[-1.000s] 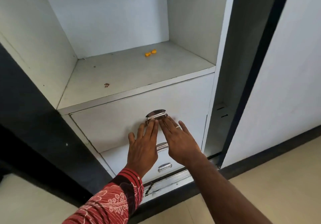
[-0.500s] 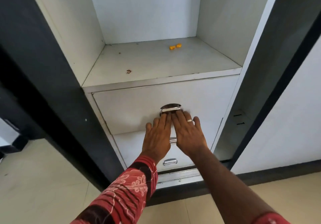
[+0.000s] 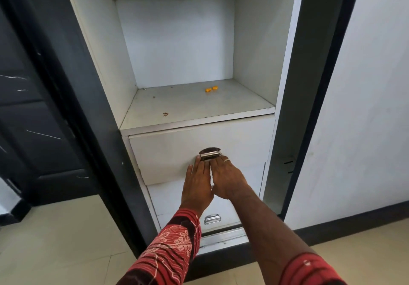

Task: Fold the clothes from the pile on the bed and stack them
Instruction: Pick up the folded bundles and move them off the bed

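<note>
Left hand: the left hand (image 3: 197, 185) is laid flat against the top drawer (image 3: 172, 154), fingers straight and together, tips just below the handle (image 3: 210, 154); nothing is gripped.
Right hand: the right hand (image 3: 228, 177) is set flat beside the left, the two touching along their inner edges; its fingers are straight, their tips touching the underside of the handle, and nothing is held. A ring (image 3: 227, 160) is worn on one finger.
Sleeves: a red patterned sleeve (image 3: 170, 249) covers the left forearm; the right forearm is bare up to a red cuff (image 3: 309, 271) at the lower edge of the view.
Handle: a chromed cup pull, mounted at the middle of the top drawer front.
Top drawer: a white front, seen slightly proud of the cabinet frame.
Lower drawers: two more white fronts are stepped below the top drawer; a second chromed pull (image 3: 212, 219) is seen under the left wrist.
Shelf: the open shelf (image 3: 177, 107) lies directly above the top drawer; two small orange bits (image 3: 211, 89) rest near its back right, and a brown speck (image 3: 165, 114) near its front left.
Clothes: no clothes, pile or bed are in view.
Surroundings: a black frame (image 3: 88, 129) stands left of the drawer, a white panel (image 3: 365, 107) right of it, beige floor tiles (image 3: 55, 240) below.
</note>
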`<state>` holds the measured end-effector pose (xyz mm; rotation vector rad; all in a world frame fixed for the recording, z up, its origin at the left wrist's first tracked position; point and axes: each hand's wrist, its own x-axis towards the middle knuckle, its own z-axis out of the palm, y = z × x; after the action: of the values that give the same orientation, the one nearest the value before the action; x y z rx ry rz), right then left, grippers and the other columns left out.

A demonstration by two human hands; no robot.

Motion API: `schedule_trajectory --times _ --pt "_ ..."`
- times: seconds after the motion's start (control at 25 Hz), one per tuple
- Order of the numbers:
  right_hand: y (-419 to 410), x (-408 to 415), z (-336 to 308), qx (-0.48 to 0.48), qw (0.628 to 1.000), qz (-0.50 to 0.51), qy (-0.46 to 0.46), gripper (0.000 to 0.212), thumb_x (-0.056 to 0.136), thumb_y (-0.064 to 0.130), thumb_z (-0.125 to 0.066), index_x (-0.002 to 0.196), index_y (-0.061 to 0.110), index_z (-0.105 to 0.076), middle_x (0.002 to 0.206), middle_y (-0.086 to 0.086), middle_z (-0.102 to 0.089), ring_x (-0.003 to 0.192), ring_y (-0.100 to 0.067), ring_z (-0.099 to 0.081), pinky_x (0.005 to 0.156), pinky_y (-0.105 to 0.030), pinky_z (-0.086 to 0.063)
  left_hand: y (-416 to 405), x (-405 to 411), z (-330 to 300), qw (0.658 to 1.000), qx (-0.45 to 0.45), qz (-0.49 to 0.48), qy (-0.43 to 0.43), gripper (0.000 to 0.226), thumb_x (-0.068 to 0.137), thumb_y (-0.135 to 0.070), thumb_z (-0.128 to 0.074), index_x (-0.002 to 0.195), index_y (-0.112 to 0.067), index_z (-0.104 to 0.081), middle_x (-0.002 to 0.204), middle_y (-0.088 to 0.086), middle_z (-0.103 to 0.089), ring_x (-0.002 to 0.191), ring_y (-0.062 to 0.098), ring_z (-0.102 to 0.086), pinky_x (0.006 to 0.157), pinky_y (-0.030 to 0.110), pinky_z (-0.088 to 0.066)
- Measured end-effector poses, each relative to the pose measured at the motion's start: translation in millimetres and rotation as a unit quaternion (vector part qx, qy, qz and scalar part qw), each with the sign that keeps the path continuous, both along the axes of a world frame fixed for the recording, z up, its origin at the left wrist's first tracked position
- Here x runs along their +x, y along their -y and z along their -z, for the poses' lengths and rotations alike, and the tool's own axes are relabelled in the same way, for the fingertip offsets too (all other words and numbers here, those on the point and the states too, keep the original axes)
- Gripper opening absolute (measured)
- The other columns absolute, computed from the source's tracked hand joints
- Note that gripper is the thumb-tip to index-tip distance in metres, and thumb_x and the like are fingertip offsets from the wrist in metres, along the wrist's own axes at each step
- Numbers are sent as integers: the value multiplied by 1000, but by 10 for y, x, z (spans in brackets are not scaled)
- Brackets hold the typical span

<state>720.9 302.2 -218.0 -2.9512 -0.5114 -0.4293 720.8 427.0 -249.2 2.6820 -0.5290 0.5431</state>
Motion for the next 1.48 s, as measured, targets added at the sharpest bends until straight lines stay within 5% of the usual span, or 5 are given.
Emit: schedule_trajectory --times 0.12,0.36,0.88,1.32,1.48 --pt "-8 -295 -49 13 1000 1 9 72 51 26 -93 113 -3 -71 105 -14 -72 99 -33 -72 87 -38 -61 -21 -213 -30 999 -20 23 -17 86 88 -17 -71 160 -11 -25 168 6 -23 157 23 -6 128 47 -15" --pt "37 -1018 84 50 996 50 -54 96 88 26 -77 163 14 -17 169 -2 -23 157 -23 -19 108 -37 -51 -62 -884 172 999 32 19 11 105 67 -15 -91 156 -4 -36 163 14 -33 154 30 -24 120 48 -34" --pt "37 -2395 140 63 995 72 -41 87 88 49 -71 157 17 -29 158 -6 -40 150 -24 -32 117 -45 -42 -4 -2295 33 995 88 34 22 97 80 -41 -82 156 -6 -34 159 16 -40 153 32 -26 126 48 -22" --pt "-13 -3031 119 83 994 65 11 76 74 31 -85 137 3 -54 131 -15 -63 128 -31 -57 114 -47 -46 -10 -2793 42 993 115 39 10 91 84 -37 -79 156 -8 -34 158 14 -41 153 31 -27 127 45 -19" --pt "-13 -3114 106 103 990 70 -72 89 83 28 -78 156 7 -32 160 -12 -38 153 -28 -28 124 -45 -32 -97 -2804 76 991 124 51 -8 91 86 -36 -75 159 -9 -28 164 12 -32 157 30 -15 127 47 -17"
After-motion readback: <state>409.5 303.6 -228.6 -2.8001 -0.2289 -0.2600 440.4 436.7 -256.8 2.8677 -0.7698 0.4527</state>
